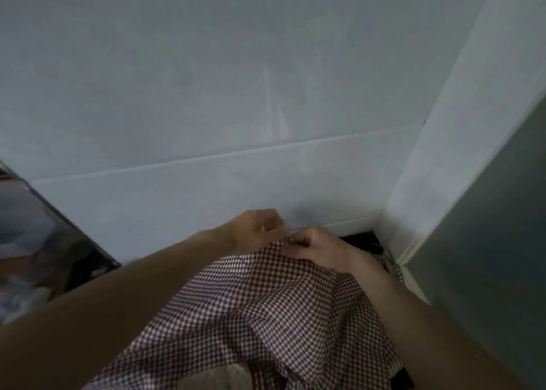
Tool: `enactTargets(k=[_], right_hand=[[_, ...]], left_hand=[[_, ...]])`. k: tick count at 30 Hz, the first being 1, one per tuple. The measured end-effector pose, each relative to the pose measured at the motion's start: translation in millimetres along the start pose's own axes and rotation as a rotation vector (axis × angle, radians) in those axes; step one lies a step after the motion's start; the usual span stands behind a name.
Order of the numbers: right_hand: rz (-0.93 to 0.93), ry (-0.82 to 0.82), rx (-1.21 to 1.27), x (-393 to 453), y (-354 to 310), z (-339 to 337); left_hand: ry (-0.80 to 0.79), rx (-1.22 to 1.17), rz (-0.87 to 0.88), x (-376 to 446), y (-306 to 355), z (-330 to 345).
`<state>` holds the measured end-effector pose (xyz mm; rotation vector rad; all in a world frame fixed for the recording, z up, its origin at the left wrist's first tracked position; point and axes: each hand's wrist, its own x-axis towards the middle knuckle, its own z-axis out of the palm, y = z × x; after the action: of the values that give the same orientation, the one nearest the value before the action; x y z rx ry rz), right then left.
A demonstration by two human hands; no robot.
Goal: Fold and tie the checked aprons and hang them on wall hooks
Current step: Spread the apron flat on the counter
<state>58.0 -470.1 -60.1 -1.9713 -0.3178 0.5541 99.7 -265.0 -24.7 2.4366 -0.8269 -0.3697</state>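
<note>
The dark-red-and-white checked cloth apron [266, 315] hangs below both hands, left hand [260, 227] beside right hand [313, 251] at its top edge, before the pale tiled wall [236, 79].

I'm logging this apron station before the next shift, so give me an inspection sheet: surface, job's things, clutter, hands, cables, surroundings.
Surface: nothing seen; no table in view.
Job's things: red-and-white checked fabric apron, bunched and draped below both hands; its top edge is held up near the wall. No wall hook seen.
Clutter: blurred dark items low in the corner, too unclear to name.
Hands: left hand and right hand both pinch the apron's top edge, fingers curled.
Cables: nothing seen; a thin checked strap trails beside the right wrist.
Surroundings: pale blue-grey wall, grey panel on the right, shiny dark panel on the left.
</note>
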Motion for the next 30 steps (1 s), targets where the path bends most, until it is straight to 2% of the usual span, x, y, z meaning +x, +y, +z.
enactTargets(k=[1,2,6,8,13,15,20,22,27,30], right_hand=[[0.003,-0.007,0.04,1,3,-2],[0.003,-0.015,0.069,1,6,-3],[0.01,0.014,0.172,4,14,-9],[0.042,0.041,0.158,8,18,-10],[0.089,0.094,-0.133,14,27,-22],[0.095,0.131,-0.218,16,29,-26],[0.12,0.314,-0.353,15,22,-23],[0.127,0.386,-0.395,12,15,-19],[0.145,0.551,-0.425,-2,-25,1],[0.161,0.629,-0.446,-13,-53,13]], left_hand=[[-0.193,-0.005,-0.149,-1,-5,2],[-0.307,0.022,-0.219,-5,-13,3],[-0.288,0.059,-0.29,-22,-43,6],[-0.338,0.11,-0.364,-33,-54,4],[-0.405,0.387,-0.468,-59,-72,-17],[-0.412,0.428,-0.499,-69,-81,-28],[-0.295,0.275,-0.502,-86,-82,-62],[-0.234,0.268,-0.419,-90,-86,-80],[0.014,0.559,-0.172,-118,-95,-129],[0.049,0.751,-0.097,-132,-102,-148]])
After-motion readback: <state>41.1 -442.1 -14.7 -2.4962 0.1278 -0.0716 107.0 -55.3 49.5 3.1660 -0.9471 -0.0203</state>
